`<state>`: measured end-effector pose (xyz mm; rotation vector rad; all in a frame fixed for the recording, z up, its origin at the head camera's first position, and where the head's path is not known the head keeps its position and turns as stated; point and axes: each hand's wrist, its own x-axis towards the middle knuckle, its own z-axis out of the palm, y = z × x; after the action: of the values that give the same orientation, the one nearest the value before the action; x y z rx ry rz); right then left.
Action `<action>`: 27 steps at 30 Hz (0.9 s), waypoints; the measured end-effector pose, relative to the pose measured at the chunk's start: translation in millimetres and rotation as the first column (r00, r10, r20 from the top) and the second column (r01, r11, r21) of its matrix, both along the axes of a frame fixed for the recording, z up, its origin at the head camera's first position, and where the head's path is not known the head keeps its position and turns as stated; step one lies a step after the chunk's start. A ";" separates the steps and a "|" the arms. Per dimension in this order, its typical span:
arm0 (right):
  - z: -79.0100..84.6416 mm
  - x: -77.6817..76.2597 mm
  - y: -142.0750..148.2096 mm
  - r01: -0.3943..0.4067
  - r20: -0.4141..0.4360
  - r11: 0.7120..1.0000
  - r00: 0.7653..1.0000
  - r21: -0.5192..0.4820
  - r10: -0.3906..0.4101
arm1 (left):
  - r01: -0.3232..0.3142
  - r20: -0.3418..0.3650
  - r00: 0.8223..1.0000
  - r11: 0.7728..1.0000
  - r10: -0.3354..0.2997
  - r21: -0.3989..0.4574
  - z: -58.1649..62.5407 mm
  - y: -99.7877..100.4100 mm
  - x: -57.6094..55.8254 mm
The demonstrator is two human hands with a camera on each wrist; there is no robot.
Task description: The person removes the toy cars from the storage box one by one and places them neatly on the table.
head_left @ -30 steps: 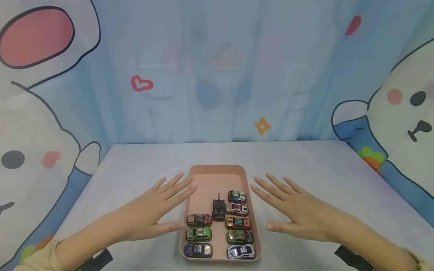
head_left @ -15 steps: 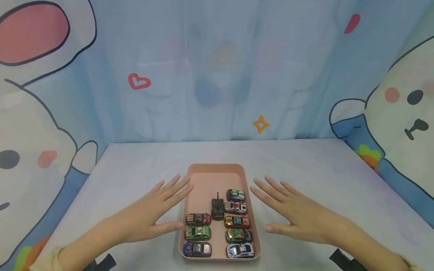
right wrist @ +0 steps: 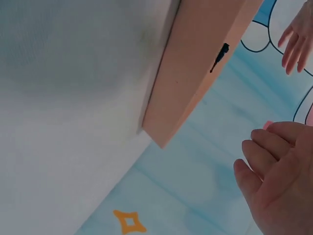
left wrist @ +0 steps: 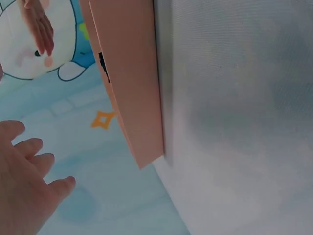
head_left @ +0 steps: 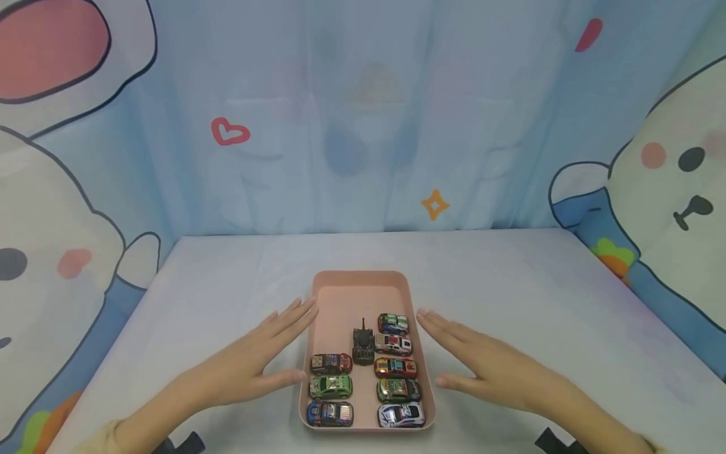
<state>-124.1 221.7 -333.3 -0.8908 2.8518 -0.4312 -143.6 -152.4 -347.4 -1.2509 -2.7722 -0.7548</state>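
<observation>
Pink tray [head_left: 354,287] sits on the counter [head_left: 510,296], long side running away from the person, near the front edge. The far half of the tray is bare pink floor; the toy vehicles fill the near half.

Left column, far to near: dark red-and-black car [head_left: 331,363], green car [head_left: 331,386], blue car [head_left: 330,413]. Right column, far to near: green-and-white car [head_left: 393,323], white car [head_left: 392,344], red-and-yellow car [head_left: 395,367], dark green car [head_left: 399,390], white-and-blue car [head_left: 401,414]. Each column's cars lie close together, sideways across the tray. Between the columns, level with the white car, stands a small black tank [head_left: 363,344], its barrel pointing away from the person.

Left hand [head_left: 249,366]: flat, fingers straight and together, palm down, holding nothing, just beside the tray's left wall; thumb tip near the rim by the green car. Contact with the tray cannot be told.

Right hand [head_left: 482,372]: likewise flat with straight fingers, holding nothing, just beside the tray's right wall, fingertips near the rim.

Wrist views show the tray's outer wall [left wrist: 132,83] [right wrist: 195,73] from either side.

Backdrop: pale blue cartoon cloth [head_left: 363,126].
</observation>
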 end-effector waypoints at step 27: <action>-37.7 -7.4 -20.5 -0.097 -0.094 0.973 0.992 -0.209 0.079 | -0.033 0.273 0.962 0.997 0.015 0.063 -43.7 -9.2 -8.7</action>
<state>-131.5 201.3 -371.0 -1.0929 2.8672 -0.7166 -152.3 -161.6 -391.1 -1.1804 -2.9353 -1.0850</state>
